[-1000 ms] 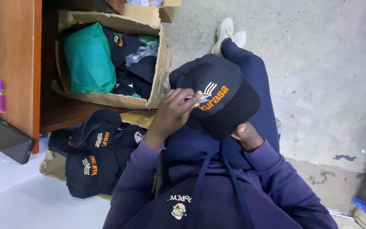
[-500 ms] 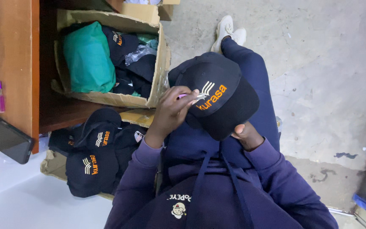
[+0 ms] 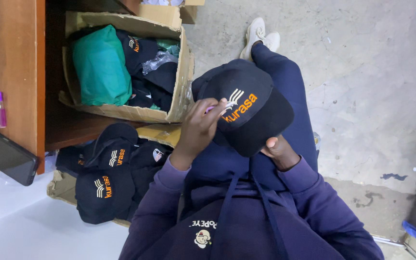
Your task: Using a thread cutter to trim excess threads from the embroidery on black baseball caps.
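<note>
Little has shifted: black fabric cap (image 3: pixel 246 108), orange-and-white embroidery, stays over the lap, right hand (image 3: pixel 279 151) gripping under its stiff curved brim. Left hand (image 3: pixel 199 127) pinches a small pale tool (image 3: pixel 216 107) against the stitching. Corrugated cardboard box (image 3: pixel 181 79) holds more caps.

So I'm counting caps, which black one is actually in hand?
The black cap over the lap: right hand grips its brim, left hand touches its front. The others lie piled on flattened cardboard.
</note>
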